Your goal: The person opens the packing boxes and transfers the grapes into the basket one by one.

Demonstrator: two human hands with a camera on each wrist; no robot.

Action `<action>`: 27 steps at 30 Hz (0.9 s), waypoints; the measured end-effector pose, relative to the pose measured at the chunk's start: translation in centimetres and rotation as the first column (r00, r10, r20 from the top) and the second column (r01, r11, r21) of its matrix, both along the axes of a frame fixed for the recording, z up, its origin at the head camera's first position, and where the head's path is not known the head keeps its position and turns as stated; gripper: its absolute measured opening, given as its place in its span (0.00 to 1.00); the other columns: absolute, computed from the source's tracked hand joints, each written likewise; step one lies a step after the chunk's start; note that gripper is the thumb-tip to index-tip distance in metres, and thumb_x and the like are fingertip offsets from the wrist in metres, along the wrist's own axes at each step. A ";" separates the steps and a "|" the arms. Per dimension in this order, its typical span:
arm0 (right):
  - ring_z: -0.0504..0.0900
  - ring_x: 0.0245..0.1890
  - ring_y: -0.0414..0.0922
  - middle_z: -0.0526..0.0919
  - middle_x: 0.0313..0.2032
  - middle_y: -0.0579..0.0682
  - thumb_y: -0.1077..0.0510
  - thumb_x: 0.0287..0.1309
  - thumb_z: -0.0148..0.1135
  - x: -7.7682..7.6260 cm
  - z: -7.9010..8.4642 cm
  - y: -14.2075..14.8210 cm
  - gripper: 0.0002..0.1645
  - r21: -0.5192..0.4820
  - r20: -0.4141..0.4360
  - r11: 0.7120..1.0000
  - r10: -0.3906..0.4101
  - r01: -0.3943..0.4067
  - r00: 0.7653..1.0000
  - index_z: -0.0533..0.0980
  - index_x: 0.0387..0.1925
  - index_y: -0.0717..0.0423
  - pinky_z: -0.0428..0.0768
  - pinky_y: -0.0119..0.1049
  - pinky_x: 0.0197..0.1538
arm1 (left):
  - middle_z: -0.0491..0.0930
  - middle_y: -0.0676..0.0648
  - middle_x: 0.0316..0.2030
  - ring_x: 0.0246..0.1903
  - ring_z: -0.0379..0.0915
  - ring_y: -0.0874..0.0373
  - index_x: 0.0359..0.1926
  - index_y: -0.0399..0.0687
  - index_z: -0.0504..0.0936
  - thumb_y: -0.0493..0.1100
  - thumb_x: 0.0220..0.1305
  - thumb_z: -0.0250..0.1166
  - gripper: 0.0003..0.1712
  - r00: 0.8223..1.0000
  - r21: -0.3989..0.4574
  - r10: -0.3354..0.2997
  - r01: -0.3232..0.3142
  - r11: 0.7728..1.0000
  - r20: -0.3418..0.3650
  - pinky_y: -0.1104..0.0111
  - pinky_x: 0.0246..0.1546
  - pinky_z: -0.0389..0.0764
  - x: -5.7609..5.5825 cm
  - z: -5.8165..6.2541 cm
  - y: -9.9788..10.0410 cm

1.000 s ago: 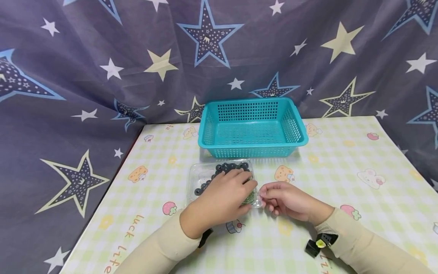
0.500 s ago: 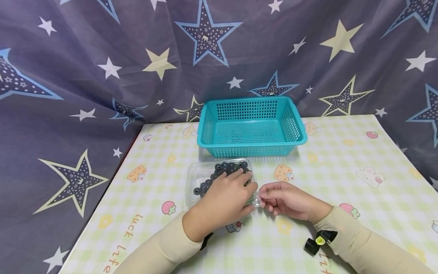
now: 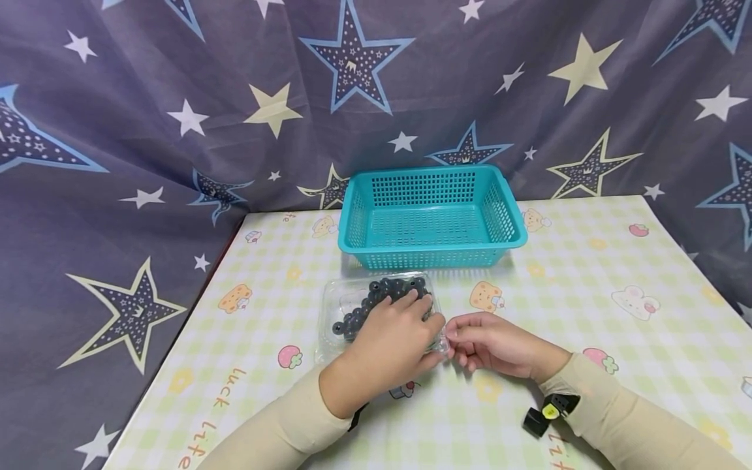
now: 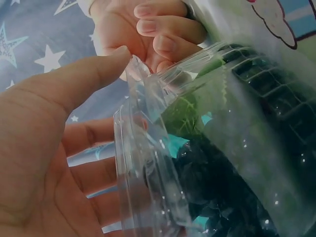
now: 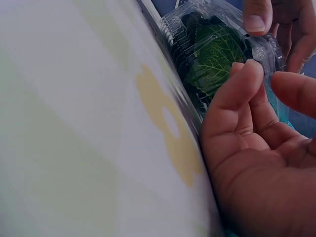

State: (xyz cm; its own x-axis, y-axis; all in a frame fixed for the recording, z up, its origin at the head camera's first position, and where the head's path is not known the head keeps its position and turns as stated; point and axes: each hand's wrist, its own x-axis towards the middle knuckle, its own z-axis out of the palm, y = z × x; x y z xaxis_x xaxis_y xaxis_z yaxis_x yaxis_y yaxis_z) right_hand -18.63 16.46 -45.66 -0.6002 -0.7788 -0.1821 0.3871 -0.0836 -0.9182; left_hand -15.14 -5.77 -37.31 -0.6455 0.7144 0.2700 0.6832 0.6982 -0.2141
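A clear plastic clamshell box [image 3: 337,301] lies on the table with dark round fruits [image 3: 376,300] inside. Through its wall in the right wrist view shows a green veined leaf [image 5: 219,57]. My left hand [image 3: 390,336] lies over the box's right part, gripping its right edge; in the left wrist view the thumb [image 4: 94,74] is at a corner of the rim and the fingers are on the far side. At the front right corner, my right hand [image 3: 496,343] pinches the box's edge with thumb and forefinger, its other fingers loosely curled.
A turquoise perforated basket [image 3: 435,249] stands right behind the box. The table has a checked cloth [image 3: 587,287] with printed cartoons, and a dark star-patterned curtain [image 3: 223,78] hangs behind and to the left. Each wrist wears a dark strap.
My left hand has shifted slightly right and its thumb has come closer to the right hand at the box's corner. My right hand stays in place.
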 end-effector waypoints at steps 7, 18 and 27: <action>0.78 0.28 0.40 0.81 0.35 0.50 0.59 0.69 0.47 0.2 0.1 0.0 0.14 -0.029 -0.008 1.000 0.008 -0.009 1.000 0.71 0.48 0.64 0.78 0.33 0.31 | 0.80 0.45 0.50 0.51 0.77 0.46 0.42 0.57 0.80 0.69 0.55 0.61 0.25 1.000 0.030 0.006 -0.005 1.000 -0.026 0.48 0.44 0.79 0.1 -0.3 0.2; 0.78 0.29 0.40 0.81 0.35 0.51 0.59 0.69 0.48 0.1 -0.1 0.1 0.14 -0.044 0.011 0.999 0.015 -0.014 1.000 0.71 0.49 0.65 0.79 0.34 0.34 | 0.80 0.46 0.50 0.51 0.78 0.46 0.42 0.57 0.80 0.69 0.54 0.62 0.26 0.999 0.029 0.011 -0.010 1.000 -0.036 0.49 0.44 0.79 0.1 -0.4 0.3; 0.77 0.29 0.39 0.81 0.36 0.51 0.60 0.68 0.48 -0.1 -0.1 0.2 0.10 -0.059 0.017 0.998 0.009 -0.008 1.000 0.72 0.45 0.62 0.78 0.33 0.35 | 0.78 0.45 0.50 0.52 0.77 0.46 0.42 0.56 0.79 0.70 0.54 0.62 0.27 0.999 0.023 0.014 -0.013 1.000 -0.046 0.48 0.45 0.79 0.1 -0.5 0.4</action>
State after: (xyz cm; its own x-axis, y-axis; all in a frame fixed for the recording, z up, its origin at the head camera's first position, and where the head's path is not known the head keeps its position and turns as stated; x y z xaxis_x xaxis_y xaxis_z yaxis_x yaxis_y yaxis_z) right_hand -18.70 16.63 -45.79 -0.5909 -0.7934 -0.1460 0.4040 -0.1343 -0.9049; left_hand -15.03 -5.35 -37.83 -0.6416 0.6990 0.3156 0.6633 0.7124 -0.2293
